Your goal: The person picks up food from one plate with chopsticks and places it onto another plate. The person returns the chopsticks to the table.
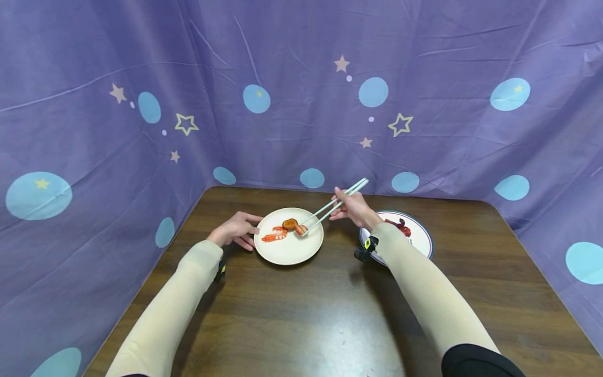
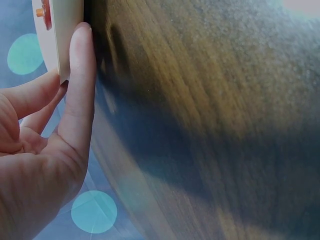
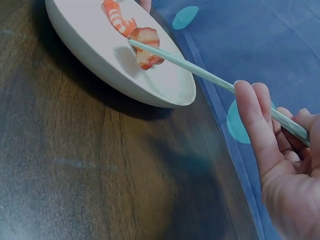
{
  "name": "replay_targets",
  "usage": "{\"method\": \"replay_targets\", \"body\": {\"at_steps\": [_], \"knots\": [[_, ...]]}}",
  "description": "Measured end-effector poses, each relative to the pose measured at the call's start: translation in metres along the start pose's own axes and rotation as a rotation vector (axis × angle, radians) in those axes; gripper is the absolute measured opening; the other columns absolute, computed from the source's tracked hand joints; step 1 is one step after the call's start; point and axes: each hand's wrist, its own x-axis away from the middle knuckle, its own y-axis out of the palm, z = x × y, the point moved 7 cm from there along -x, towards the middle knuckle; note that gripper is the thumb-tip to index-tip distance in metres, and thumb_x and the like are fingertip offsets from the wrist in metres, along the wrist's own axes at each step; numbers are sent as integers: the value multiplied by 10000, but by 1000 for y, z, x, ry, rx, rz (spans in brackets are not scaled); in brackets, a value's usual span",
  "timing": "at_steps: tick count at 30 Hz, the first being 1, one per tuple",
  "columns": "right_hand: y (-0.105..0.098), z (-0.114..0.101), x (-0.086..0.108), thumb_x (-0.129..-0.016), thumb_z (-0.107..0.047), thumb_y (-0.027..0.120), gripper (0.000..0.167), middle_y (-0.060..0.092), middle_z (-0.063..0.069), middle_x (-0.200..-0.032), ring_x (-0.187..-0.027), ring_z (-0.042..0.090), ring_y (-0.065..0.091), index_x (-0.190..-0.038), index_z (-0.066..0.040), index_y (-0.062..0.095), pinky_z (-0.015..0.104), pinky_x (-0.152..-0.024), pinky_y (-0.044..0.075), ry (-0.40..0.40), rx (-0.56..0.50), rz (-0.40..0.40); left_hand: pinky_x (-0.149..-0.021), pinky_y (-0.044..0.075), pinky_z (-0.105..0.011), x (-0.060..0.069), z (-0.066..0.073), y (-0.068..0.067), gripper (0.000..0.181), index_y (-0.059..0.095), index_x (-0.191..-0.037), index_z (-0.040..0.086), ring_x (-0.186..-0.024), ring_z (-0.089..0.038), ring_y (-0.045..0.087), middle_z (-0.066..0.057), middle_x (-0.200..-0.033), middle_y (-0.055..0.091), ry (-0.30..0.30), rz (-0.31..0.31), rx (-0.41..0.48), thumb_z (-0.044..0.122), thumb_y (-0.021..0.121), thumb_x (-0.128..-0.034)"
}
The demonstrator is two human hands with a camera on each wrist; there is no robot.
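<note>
A cream plate (image 1: 288, 257) lies left of centre on the table, bearing an orange-and-white shrimp (image 1: 275, 235) and a round brown-orange piece of food (image 1: 289, 224). My left hand (image 1: 237, 229) holds its left rim, the thumb at the edge and a finger along the outside in the left wrist view. With my right hand (image 1: 352, 206) I grip pale green chopsticks (image 1: 332, 206), slanting down to the plate. Their tips are at a reddish-brown chunk of meat (image 3: 146, 47) over the plate; whether it touches the plate I cannot tell.
Partly under my right forearm stands a white plate with a blue rim (image 1: 426, 238), holding dark red food (image 1: 400, 226). The brown wooden table (image 1: 292, 314) meets a purple patterned curtain (image 1: 301, 131) behind and at the sides.
</note>
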Motion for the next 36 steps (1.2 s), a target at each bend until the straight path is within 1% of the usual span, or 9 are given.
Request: {"method": "replay_targets", "body": {"at_steps": [4, 10, 13, 16, 19, 21, 25, 32, 36], "knots": [[-1, 1, 1, -1128, -268, 531, 448, 624, 140, -745, -542, 211, 685, -1118, 180, 529, 447, -661, 686, 1, 7, 6, -649, 689, -445, 0, 0, 0, 613, 387, -1617, 7, -636, -261, 730, -290, -1137, 687, -5, 0, -1, -21, 587, -1038], [-2, 3, 1, -1133, -261, 520, 461, 621, 128, -740, -550, 207, 685, -1146, 200, 507, 439, -668, 687, -2, 10, 6, -651, 689, -448, -1, -1, 0, 613, 389, -1617, 10, -637, -265, 730, -288, -1136, 690, -12, -2, 1, -20, 588, -1038], [-3, 4, 1, -1132, -260, 520, 453, 620, 155, -754, -541, 206, 684, -1139, 194, 513, 437, -656, 686, -4, 9, 13, -650, 689, -446, 0, -1, 1, 614, 387, -1618, 10, -640, -265, 732, -287, -1144, 689, -11, -2, -3, -18, 589, -1038], [-2, 4, 2, -1132, -255, 522, 417, 622, 194, -768, -533, 203, 683, -1097, 160, 538, 439, -645, 685, -9, 12, 10, -648, 689, -443, 0, -1, 0, 615, 387, -1619, 13, -641, -263, 733, -284, -1140, 690, -10, -1, -3, -18, 587, -1038], [1, 1, 2, -1131, -257, 526, 429, 627, 216, -772, -532, 202, 683, -1105, 171, 533, 446, -643, 685, -16, 23, 1, -643, 688, -437, -1, -1, 0, 616, 384, -1620, 13, -640, -260, 732, -284, -1135, 689, -8, 0, 1, -20, 584, -1038], [2, -1, 3, -1130, -253, 528, 457, 624, 236, -782, -530, 207, 684, -1135, 204, 512, 452, -636, 684, -24, 26, 1, -641, 688, -434, -1, -1, 0, 618, 380, -1621, 10, -640, -260, 732, -286, -1134, 688, -5, -1, 4, -22, 582, -1038], [0, -2, 3, -1130, -241, 531, 476, 629, 214, -756, -528, 214, 685, -1156, 232, 490, 450, -621, 683, -33, 29, 17, -645, 689, -439, 0, 0, 1, 618, 379, -1621, 8, -642, -266, 733, -291, -1132, 688, -5, -4, 10, -24, 581, -1037], [3, 0, 4, -1131, -258, 525, 408, 631, 154, -727, -534, 212, 689, -1073, 145, 554, 452, -633, 684, -34, 41, 16, -638, 688, -440, 0, -1, 1, 610, 390, -1616, 8, -635, -265, 729, -283, -1131, 689, -14, 1, 1, -24, 582, -1038], [3, -1, 3, -1130, -262, 530, 399, 633, 142, -718, -527, 202, 687, -1055, 129, 563, 441, -628, 684, -43, 43, 24, -642, 688, -437, -1, -1, 0, 615, 386, -1620, 14, -629, -257, 727, -289, -1136, 686, -13, 2, 3, -21, 583, -1038]]}}
